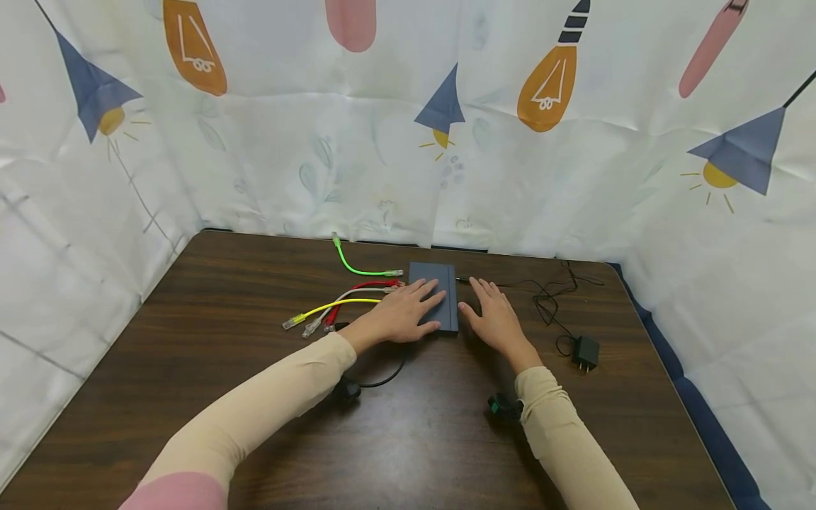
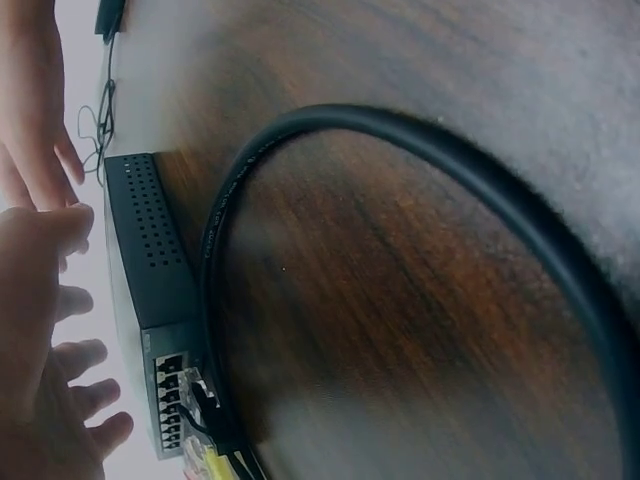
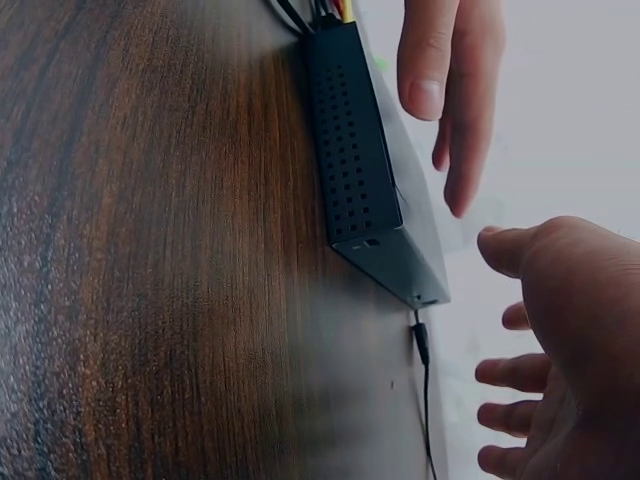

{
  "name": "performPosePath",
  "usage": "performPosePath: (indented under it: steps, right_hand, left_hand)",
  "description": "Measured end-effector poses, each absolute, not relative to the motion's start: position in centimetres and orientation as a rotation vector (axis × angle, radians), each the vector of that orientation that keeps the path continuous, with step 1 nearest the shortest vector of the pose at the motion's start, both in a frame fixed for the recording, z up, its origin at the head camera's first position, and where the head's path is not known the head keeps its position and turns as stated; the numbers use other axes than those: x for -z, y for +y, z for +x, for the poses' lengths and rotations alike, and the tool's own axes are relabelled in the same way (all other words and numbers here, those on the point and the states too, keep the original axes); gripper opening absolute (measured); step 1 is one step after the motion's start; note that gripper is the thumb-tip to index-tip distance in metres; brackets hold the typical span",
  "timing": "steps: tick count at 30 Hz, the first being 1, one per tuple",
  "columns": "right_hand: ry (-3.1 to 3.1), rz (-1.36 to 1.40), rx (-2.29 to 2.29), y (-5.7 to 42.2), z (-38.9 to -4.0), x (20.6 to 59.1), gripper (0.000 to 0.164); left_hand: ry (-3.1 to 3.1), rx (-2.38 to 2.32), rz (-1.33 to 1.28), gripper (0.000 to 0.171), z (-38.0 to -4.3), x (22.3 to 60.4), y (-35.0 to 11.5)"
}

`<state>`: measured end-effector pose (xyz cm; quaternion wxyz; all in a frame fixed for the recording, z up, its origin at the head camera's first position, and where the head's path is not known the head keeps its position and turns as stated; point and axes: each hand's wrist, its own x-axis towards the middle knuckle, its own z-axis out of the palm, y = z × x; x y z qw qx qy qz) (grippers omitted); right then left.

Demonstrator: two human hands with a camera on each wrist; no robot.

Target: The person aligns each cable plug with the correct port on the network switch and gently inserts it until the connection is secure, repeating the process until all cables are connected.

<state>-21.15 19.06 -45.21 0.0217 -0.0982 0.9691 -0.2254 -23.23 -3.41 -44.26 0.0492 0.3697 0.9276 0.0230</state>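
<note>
A dark grey network switch (image 1: 440, 273) lies flat near the back of the table. Over its top spreads my left hand (image 1: 403, 312), fingers apart and gripping nothing; I cannot tell whether it touches the casing. Just right of the switch is my right hand (image 1: 496, 322), its fingers extended and holding nothing. Green (image 1: 363, 272), red (image 1: 366, 285), white (image 1: 338, 300) and yellow (image 1: 331, 307) network cables lie to the left. A black cable (image 2: 330, 118) loops beside the switch's row of ports (image 2: 168, 400). At the opposite side, a thin power plug (image 3: 420, 342) meets the casing.
A black power adapter (image 1: 585, 353) with a tangled cord (image 1: 550, 297) lies on the right of the brown table (image 1: 414, 453). Printed curtains (image 1: 268, 142) hang behind and along both sides. Dark devices (image 1: 503, 406) sit by the wrists.
</note>
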Motion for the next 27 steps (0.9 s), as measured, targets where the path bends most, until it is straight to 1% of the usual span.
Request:
performPosePath:
  steps: [27]
  right_hand:
    - [2.964, -0.281, 0.761, 19.0, -22.5, 45.5, 0.065]
  left_hand:
    - [2.782, 0.022, 1.158, 0.07, -24.5, 44.9, -2.3]
